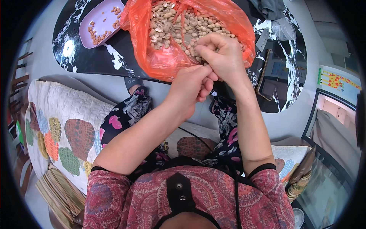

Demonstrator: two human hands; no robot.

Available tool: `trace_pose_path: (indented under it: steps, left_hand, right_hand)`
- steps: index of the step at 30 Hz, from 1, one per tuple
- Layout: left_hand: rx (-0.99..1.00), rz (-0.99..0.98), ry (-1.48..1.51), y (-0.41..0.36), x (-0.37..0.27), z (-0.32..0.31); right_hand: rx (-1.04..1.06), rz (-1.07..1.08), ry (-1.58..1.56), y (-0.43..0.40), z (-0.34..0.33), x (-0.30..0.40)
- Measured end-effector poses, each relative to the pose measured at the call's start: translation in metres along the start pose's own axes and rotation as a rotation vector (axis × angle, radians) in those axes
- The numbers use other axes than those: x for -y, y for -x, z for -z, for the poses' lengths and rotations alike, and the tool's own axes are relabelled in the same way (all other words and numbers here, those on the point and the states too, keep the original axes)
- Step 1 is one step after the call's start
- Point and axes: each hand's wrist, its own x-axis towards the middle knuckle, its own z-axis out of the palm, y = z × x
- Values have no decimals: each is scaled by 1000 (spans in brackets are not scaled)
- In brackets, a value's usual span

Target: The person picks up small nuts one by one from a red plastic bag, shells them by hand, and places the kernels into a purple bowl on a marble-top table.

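Observation:
My left hand [194, 83] and my right hand [221, 57] meet at the near edge of an open red plastic bag [140, 57]. Both have curled fingers, and their fingertips hide whatever may be between them. Inside the bag, peanuts in their shells [203, 24] spread over the middle and right, under and beyond my right hand. Empty, split peanut shells [161, 25] are heaped at the bag's left. A lilac plastic tray [94, 21] with shelled reddish peanuts [98, 37] stands to the left of the bag.
The black-and-white marbled table [114, 63] carries a phone [266, 77], a perforated grey blade [262, 40], a clear plastic container [283, 29] and a dark grey cloth [268, 10] on the right. A quilted seat cover [68, 114] lies at the left, below the table.

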Motion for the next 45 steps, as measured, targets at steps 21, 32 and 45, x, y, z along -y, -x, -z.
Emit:
trace_pose_path:
  steps: [21,32,45]
  left_hand:
    - [-61,-174,83,3,-13,10]
    - [-7,-219,149,-15,-18,10]
    - [-15,-346,130,-20,-15,4]
  right_hand:
    - [72,-89,-384,-4,14,-12]
    - [133,-16,-206,9,24,2]
    - [-12,-30,-438,18,11,4]
